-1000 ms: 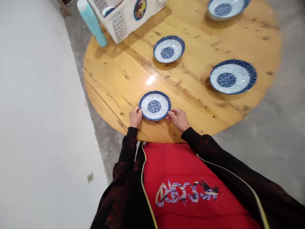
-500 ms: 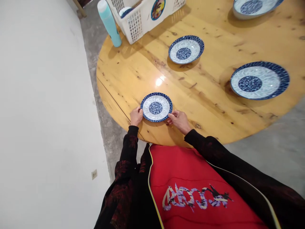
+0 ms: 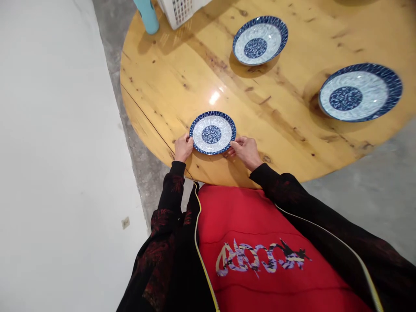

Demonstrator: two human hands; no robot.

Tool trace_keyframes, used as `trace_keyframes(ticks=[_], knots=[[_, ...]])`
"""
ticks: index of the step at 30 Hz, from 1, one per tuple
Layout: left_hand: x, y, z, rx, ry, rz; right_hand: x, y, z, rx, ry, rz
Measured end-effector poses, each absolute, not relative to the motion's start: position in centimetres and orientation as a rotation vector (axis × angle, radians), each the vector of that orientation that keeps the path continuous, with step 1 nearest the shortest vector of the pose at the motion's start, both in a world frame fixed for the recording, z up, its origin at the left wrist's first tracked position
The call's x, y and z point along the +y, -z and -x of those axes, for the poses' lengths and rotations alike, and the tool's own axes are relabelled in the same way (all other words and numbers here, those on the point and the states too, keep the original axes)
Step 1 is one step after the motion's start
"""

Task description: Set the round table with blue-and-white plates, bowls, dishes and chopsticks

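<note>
Head camera finds both hands on one blue-and-white plate, which is face up near the close edge of a round wooden table, directly before the wearer. The left hand grasps the left rim between thumb and fingers; the right hand pinches the lower right rim, its fingers partly hidden. Compared with one second ago, the plate is slightly further left on the boards, and the left hand now meets a dark seam. Both grips are unchanged. Judged from this, the handling amounts to a small shift of position, with neither hand letting go. Whether the base bears fully on the wood cannot be told. The view has dipped: less of a turquoise bottle and a white basket shows. A farther shallow bowl and another shallow bowl at right stand untouched, well apart from the plate.
</note>
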State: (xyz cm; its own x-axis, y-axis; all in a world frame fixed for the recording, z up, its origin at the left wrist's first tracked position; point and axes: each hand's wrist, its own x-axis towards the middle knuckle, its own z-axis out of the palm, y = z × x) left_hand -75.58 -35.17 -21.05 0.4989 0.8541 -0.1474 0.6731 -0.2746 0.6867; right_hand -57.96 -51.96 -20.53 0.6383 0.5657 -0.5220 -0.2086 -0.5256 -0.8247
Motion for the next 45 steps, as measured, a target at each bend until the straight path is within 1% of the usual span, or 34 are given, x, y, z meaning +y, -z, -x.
trace_keyframes(ticks=[14, 24, 33, 40, 45], knots=[[-35.2, 21.9, 75.7, 1.211, -0.371, -1.975, -52.4, 21.0, 58.2, -0.315, -1.022, 1.813], [-36.7, 21.3, 76.1, 1.226, -0.323, -1.958, -53.5, 21.1, 58.3, -0.303, -1.043, 1.844], [-36.5, 19.3, 76.2, 1.265, -0.277, -1.993, -53.1, 20.3, 58.5, -0.258, -1.074, 1.820], [-36.4, 19.2, 77.7, 1.370, -0.336, -1.752, -53.2, 19.8, 56.1, -0.183, -0.959, 1.780], [-37.3, 20.1, 78.4, 1.430, -0.462, -1.616, -51.2, 18.9, 51.6, -0.158, -0.841, 1.778]])
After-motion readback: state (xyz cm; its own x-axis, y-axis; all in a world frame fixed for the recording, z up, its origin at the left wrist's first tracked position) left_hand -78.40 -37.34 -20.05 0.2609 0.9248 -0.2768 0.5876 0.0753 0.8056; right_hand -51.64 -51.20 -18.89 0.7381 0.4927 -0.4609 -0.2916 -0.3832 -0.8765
